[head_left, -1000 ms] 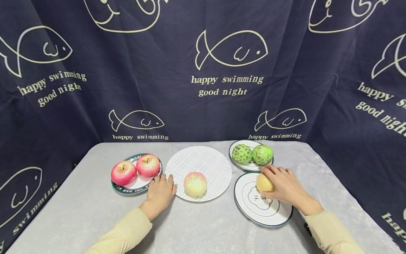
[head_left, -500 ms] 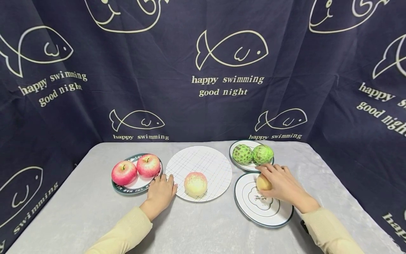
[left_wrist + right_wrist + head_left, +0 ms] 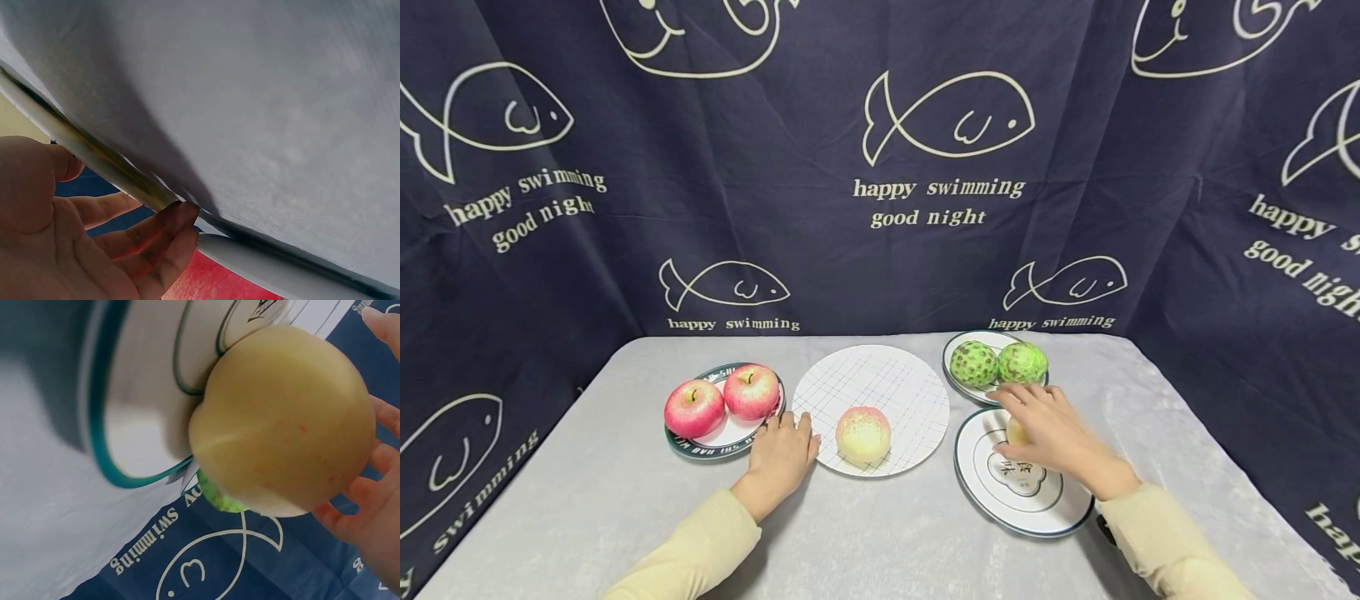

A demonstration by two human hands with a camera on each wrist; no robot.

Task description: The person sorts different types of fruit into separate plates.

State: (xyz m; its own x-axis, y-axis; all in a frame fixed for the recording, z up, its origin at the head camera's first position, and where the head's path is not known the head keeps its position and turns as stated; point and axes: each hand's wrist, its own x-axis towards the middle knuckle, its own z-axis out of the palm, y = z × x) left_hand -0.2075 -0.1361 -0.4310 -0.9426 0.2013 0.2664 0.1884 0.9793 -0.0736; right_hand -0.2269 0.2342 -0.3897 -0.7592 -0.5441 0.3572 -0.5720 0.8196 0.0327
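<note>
In the head view my right hand (image 3: pixel 1060 429) is over a white plate with a green rim (image 3: pixel 1037 512), fingers and thumb spread. A yellow peach (image 3: pixel 281 425) rests on that plate, mostly hidden behind the hand in the head view. In the right wrist view the thumb is away from the peach and the other fingers are beside it. My left hand (image 3: pixel 778 458) lies relaxed between the apple plate (image 3: pixel 703 451) and a checked round plate (image 3: pixel 880 375), its fingertips near both rims. Another peach (image 3: pixel 862 435), pink and yellow, sits on the checked plate.
Two red apples, one left (image 3: pixel 695 408) and one right (image 3: pixel 751 392), lie on the apple plate. Behind the right plate, a small plate (image 3: pixel 951 377) bears two green custard apples (image 3: pixel 974 363). A dark blue fish-print curtain (image 3: pixel 880 275) closes off the grey table's back.
My right hand has loosened from the yellow peach and shifted left over it, its thumb moving out past the fruit. The peach stays on the plate. My left hand has not moved.
</note>
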